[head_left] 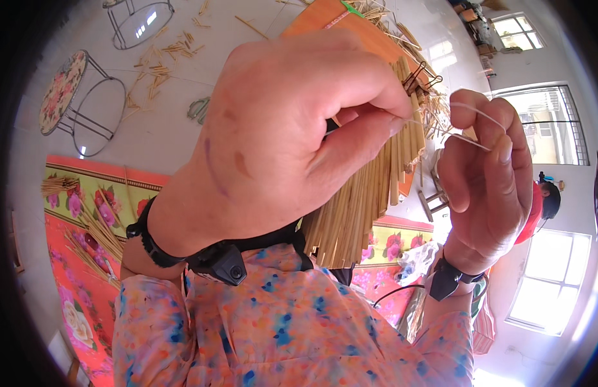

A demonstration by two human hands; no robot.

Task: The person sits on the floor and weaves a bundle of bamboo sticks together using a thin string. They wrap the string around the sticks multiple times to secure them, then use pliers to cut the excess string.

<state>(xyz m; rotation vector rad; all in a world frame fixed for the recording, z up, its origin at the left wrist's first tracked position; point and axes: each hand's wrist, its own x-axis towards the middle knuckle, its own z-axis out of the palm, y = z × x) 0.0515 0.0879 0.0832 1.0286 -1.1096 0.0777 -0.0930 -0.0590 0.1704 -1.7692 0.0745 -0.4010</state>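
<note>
Left hand (279,129): it is large in the head view, over the middle, with its back to the camera; the tips of thumb and index finger press together and pinch a thin pale thread (477,110).
Right hand (489,187): it is raised at the right, apart from the left hand, with its fingers curled; thumb and fingers seem to pinch the same thread, but the exact contact I cannot tell.
Thread: it lies between the two hands, running from the left fingertips toward the right, and it makes a loose curve at the right fingers.
Stalks: a row of straw stalks (350,219) lies under and just beyond the left hand, which hides one part of it; its long axis goes from near left to far right.
Nearer hand: the left one is nearer to the stalks; the right one is to the right of them, well apart.
Clip: a binder clip (416,80) sits at the far end of the row, near the left fingertips.
Surface: an orange surface (370,45) shows on the far side, behind the stalks.
Floor: short straw pieces (160,71) are scattered at far left, near a flowered stool (61,93).
</note>
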